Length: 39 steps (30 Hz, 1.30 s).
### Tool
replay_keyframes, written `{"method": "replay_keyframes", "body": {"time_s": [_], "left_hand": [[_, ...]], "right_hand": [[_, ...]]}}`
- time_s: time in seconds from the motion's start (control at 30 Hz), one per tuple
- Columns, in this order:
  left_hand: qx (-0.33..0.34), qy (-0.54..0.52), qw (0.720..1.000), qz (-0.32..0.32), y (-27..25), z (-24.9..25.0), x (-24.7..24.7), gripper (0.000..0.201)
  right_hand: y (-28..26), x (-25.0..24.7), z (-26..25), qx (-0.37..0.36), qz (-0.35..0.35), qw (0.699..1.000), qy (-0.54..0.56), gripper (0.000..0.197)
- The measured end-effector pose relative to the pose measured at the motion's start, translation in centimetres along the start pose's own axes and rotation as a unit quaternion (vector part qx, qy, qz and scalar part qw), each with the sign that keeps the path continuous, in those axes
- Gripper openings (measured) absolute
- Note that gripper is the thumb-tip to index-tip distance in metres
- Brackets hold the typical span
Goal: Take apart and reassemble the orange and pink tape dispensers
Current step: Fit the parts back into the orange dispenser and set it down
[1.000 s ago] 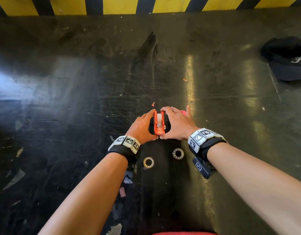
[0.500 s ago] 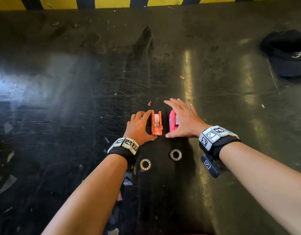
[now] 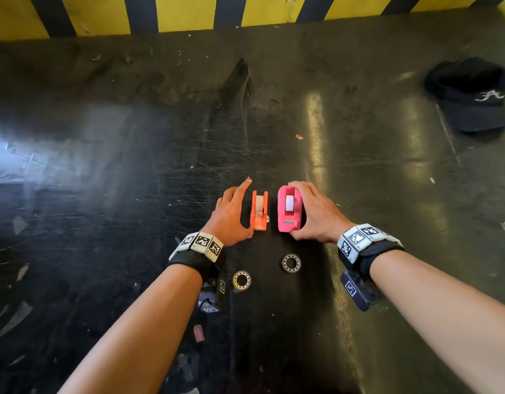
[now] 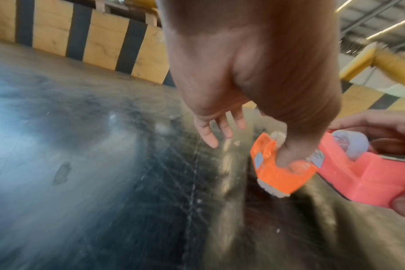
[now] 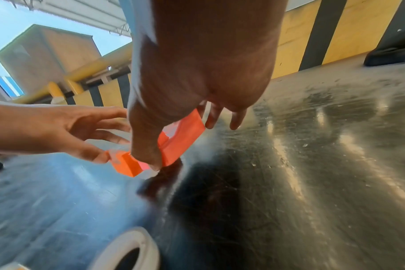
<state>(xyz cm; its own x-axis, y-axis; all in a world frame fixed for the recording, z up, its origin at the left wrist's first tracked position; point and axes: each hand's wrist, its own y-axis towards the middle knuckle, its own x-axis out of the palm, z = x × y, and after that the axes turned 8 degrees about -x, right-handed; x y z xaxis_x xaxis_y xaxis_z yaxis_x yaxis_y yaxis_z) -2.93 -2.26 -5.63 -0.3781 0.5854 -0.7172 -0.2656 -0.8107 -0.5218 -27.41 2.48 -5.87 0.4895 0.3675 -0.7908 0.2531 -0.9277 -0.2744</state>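
The orange tape dispenser (image 3: 259, 211) stands on the dark floor with a tape roll in it. My left hand (image 3: 237, 207) is just left of it with straight, spread fingers. Only the thumb touches the orange dispenser (image 4: 278, 173) near its cutter end. The pink tape dispenser (image 3: 288, 209) stands right beside it, holding a pale roll. My right hand (image 3: 308, 214) grips it, fingers curled over the far and right side and thumb at the near end. In the right wrist view the pink dispenser (image 5: 183, 135) looks orange-red under my palm.
Two loose tape rolls (image 3: 241, 280) (image 3: 291, 263) lie flat on the floor just before my wrists. A black cap (image 3: 471, 95) lies at the far right. A yellow and black striped barrier (image 3: 188, 12) runs along the back. The floor (image 3: 103, 194) is scratched, with small scraps.
Both hands were together on the orange dispenser. The right hand has moved over to the pink one and closed round it. The left fingers have straightened off the orange one.
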Motion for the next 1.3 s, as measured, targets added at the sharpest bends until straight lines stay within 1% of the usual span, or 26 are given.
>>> {"method": "replay_keyframes", "body": {"time_s": [0.07,0.1,0.17,0.2,0.27,0.33,0.43,0.5,0.63,0.77,0.9,1.03,1.2,1.3], "left_hand": [[0.053,-0.002,0.998,0.031,-0.9,0.7,-0.9,0.099],[0.071,0.006,0.997,0.04,-1.3,1.2,-1.2,0.096],[0.088,0.034,0.994,0.052,-1.9,2.4,-1.7,0.098],[0.084,0.052,0.993,0.057,-2.1,2.8,-1.8,0.1],[0.047,0.067,0.995,0.057,-2.1,3.4,-1.9,0.105],[-0.004,0.045,0.998,0.052,-1.9,3.3,-1.7,0.11],[-0.066,0.022,0.997,0.043,-1.8,2.6,-0.6,0.11],[-0.088,0.026,0.995,0.043,-1.8,2.2,0.5,0.108],[-0.098,0.04,0.992,0.072,-1.0,2.1,1.9,0.101],[-0.097,0.05,0.989,0.104,0.6,2.9,2.0,0.093],[-0.102,0.012,0.99,0.1,1.7,3.2,1.8,0.081],[-0.143,0.002,0.984,0.109,0.6,3.5,2.9,0.08],[-0.16,-0.018,0.979,0.124,-0.3,3.7,4.3,0.069],[-0.166,-0.03,0.979,0.117,-0.4,4.1,4.4,0.069]], "right_hand": [[-0.7,-0.4,-0.5,-0.019,0.028,0.999,0.029,0.117],[-1.2,-0.6,-0.8,-0.029,0.04,0.998,0.04,0.115],[-1.9,-0.9,-1.4,-0.044,0.055,0.996,0.048,0.114],[-2.3,-1.0,-1.7,-0.046,0.058,0.996,0.048,0.114],[-2.9,-1.2,-2.0,-0.041,0.065,0.996,0.043,0.114],[-3.5,-1.4,-2.0,-0.029,0.064,0.997,0.038,0.116],[-4.2,-1.6,-1.7,-0.016,0.055,0.998,0.029,0.117],[-4.5,-1.6,-1.3,-0.006,0.043,0.999,0.019,0.118],[-4.3,-1.4,-0.9,0.004,0.03,0.999,0.012,0.119],[-3.3,-1.1,-0.4,0.013,0.016,1.0,0.016,0.12],[-2.1,-0.5,-0.2,0.017,0.018,1.0,0.018,0.118],[-1.7,0.2,-0.2,0.028,0.024,0.999,0.029,0.118],[-1.8,0.5,-0.1,0.029,0.015,0.999,0.033,0.119],[-1.8,0.4,0.0,0.028,0.016,0.999,0.035,0.119]]}}
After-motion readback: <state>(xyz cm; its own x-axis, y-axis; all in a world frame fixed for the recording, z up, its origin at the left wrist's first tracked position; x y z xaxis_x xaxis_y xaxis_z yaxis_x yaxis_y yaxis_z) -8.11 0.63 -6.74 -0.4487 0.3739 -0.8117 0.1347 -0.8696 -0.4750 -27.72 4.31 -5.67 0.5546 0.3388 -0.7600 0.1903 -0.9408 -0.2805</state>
